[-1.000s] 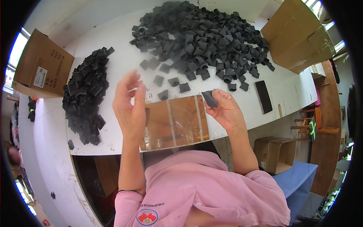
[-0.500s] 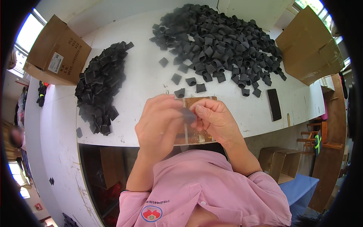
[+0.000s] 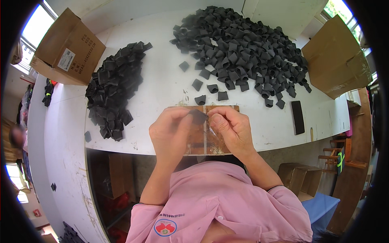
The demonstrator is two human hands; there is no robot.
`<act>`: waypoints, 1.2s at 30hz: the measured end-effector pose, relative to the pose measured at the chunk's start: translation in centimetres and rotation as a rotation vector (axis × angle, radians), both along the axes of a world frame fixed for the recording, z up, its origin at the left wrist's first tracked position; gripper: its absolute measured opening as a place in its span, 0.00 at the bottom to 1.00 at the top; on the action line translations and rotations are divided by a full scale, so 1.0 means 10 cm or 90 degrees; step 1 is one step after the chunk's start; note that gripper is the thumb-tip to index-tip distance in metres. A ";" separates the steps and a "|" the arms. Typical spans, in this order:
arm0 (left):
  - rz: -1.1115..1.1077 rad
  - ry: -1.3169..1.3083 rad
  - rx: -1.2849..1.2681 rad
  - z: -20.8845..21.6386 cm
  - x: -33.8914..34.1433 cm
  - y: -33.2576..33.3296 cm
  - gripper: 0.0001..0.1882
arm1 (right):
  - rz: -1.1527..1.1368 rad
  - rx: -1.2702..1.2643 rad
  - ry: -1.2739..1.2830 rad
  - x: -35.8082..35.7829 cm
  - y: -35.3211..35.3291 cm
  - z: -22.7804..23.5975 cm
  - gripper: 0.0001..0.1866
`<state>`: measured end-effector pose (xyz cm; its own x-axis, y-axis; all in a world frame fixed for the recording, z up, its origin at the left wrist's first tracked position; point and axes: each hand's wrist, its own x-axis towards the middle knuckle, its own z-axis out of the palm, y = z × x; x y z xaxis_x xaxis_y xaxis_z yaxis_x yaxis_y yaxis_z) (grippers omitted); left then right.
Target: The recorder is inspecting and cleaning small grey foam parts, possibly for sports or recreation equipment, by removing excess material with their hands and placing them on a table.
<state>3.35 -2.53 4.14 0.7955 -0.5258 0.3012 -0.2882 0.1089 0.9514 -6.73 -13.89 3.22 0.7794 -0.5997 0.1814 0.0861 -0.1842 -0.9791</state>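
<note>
A small black fabric sleeve (image 3: 198,116) is held up between my two hands over a brown board (image 3: 196,148) at the table's front edge. My left hand (image 3: 171,128) is closed on the sleeve's left side with thumb and fingers, slightly blurred. My right hand (image 3: 234,130) pinches the opposite edge, thumb against bent fingers. Beyond the board lie a few loose sleeves, the closest being one black sleeve (image 3: 200,100) with its open end showing. A large heap of such sleeves (image 3: 243,52) spreads behind, and a second pile of flatter black pieces (image 3: 115,89) lies on the left.
Cardboard boxes stand at both sides, a left box (image 3: 69,48) and a right box (image 3: 338,58). A dark phone (image 3: 297,117) rests on the white table (image 3: 162,77) to the right. Below the table's right side is an open carton (image 3: 300,180) beside a blue cloth-like surface (image 3: 322,206).
My left hand, blurred and raised before, has come down and now grips the sleeve. My right hand keeps its pinch. The whole view has shifted slightly.
</note>
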 end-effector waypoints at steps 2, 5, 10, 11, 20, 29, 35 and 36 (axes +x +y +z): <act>-0.013 -0.011 0.000 -0.04 0.01 0.00 0.04 | -0.007 -0.045 -0.017 0.03 0.00 0.04 0.11; -0.023 -0.128 0.048 -0.07 0.06 0.05 0.05 | 0.040 -0.276 -0.027 0.08 0.00 0.08 0.10; -0.042 -0.363 0.080 -0.04 0.14 0.04 0.08 | 0.060 -0.529 -0.032 0.17 -0.11 0.03 0.06; -0.040 -0.360 0.081 -0.05 0.14 0.03 0.08 | 0.067 -0.533 -0.048 0.18 -0.12 0.01 0.05; -0.041 -0.289 0.084 -0.21 0.14 0.05 0.04 | 0.011 -0.520 -0.026 0.19 0.02 -0.11 0.06; 0.105 0.034 0.142 -0.85 0.48 0.18 0.07 | 0.048 0.153 -0.005 0.30 -0.54 0.19 0.10; 0.176 -0.212 0.496 -1.48 0.56 0.27 0.13 | 0.004 0.125 0.172 -0.05 -0.12 -0.27 0.10; 0.157 -0.202 0.498 -1.52 0.56 0.28 0.12 | 0.044 0.093 0.189 -0.10 -0.04 -0.37 0.09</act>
